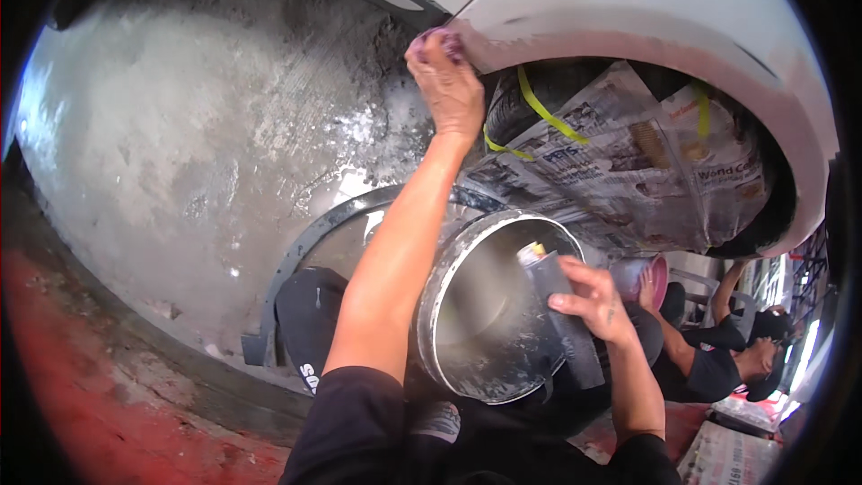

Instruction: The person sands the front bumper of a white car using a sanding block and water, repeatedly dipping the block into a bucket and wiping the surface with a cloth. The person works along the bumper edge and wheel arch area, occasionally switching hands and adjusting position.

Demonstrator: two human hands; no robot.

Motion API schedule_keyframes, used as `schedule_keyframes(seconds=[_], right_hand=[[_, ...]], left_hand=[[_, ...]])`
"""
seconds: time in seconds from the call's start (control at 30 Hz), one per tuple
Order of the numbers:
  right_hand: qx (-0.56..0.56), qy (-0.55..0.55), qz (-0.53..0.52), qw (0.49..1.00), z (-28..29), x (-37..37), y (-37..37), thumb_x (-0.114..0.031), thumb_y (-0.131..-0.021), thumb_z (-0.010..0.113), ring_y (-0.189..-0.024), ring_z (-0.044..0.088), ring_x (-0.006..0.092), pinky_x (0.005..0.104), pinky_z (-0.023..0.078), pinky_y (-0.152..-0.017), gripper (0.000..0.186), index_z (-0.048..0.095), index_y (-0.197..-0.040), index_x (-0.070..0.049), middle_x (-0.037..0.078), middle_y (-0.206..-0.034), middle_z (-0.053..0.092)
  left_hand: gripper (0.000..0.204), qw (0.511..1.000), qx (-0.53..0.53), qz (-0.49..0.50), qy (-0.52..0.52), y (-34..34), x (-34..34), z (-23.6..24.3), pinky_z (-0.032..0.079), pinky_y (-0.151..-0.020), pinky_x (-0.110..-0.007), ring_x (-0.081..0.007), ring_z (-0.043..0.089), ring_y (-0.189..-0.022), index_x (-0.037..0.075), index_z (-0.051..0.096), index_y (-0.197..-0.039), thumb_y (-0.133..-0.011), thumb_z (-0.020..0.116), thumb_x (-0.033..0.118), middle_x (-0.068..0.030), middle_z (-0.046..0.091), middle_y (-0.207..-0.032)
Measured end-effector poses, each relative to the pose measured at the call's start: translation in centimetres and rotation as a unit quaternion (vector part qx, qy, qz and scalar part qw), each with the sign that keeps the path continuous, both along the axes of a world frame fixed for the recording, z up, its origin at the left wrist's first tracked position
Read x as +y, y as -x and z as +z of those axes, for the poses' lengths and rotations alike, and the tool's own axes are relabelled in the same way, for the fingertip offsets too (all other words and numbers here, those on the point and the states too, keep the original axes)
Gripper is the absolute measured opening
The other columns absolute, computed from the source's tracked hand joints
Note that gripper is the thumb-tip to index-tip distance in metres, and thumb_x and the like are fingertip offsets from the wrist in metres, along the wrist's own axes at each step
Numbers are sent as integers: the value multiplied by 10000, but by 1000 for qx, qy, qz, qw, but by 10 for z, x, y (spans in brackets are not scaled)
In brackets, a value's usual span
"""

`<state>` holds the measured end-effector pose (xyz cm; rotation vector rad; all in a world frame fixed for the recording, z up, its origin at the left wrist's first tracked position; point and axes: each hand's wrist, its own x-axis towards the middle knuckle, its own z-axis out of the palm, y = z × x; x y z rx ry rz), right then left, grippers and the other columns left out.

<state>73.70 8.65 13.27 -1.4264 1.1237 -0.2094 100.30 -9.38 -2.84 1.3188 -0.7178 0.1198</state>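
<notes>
Your left hand (pixel 446 81) is closed on a small purple abrasive pad (pixel 442 39), pressed against the edge of the car's wheel arch (pixel 628 45), where the grey primed panel meets the sanded, wet-looking lower body panel (pixel 224 126). Your right hand (pixel 593 301) grips a dark flat strip (pixel 561 314), which may be folded sanding paper, held at the rim of the metal bucket (pixel 449 278).

Risks, as judged from this position:
- The pad sits right on a panel edge. Heavy pressure there could cut through the primer to bare metal, since edges thin fastest.
- The masking newspaper (pixel 628 162) over the tyre is held by yellow tape (pixel 543 112) close to your working hand. A stray stroke could tear the paper or lift the tape and expose the tyre.
- The bucket lies tilted toward you with one hand steadying it. A knock from your left forearm could roll it and spill whatever it holds.
- Wet residue on the panel may drip onto the red floor (pixel 90 395) and make it slippery.

Containers: the bucket's interior appears grey and smeared; whether it holds liquid cannot be told. A pink container (pixel 648 274) stands beyond it, contents hidden.

Another person (pixel 718 350) works at lower right, clear of your hands.
</notes>
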Motion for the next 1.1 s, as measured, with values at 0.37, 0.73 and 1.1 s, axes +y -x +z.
schedule_keyframes(seconds=[0.37,0.73,1.1], right_hand=[[35,23,-4,999,-33,-10,19,-350,-864,816,-1385,509,311,400,401,-1148,797,494,-1470,55,240,-1502,519],[287,538,46,791,-13,-38,47,-203,-793,770,-1171,570,459,530,473,-1020,533,623,-1295,-101,254,-1265,597],[285,469,-6,836,-48,13,30,-309,-872,754,-1284,479,469,529,434,-1072,714,472,-1490,-89,269,-1460,445]], left_hand=[[189,821,403,-404,-27,-8,129,0,500,-619,-261,-109,611,-718,44,612,-1096,-993,660,195,-38,668,-917],[219,884,-185,-363,-230,82,189,89,501,-819,-463,-372,617,-955,60,688,-1031,-889,748,215,-157,623,-1061],[126,853,-366,-296,-225,80,203,77,511,-754,-482,-369,618,-875,57,670,-940,-834,692,122,-150,630,-989]])
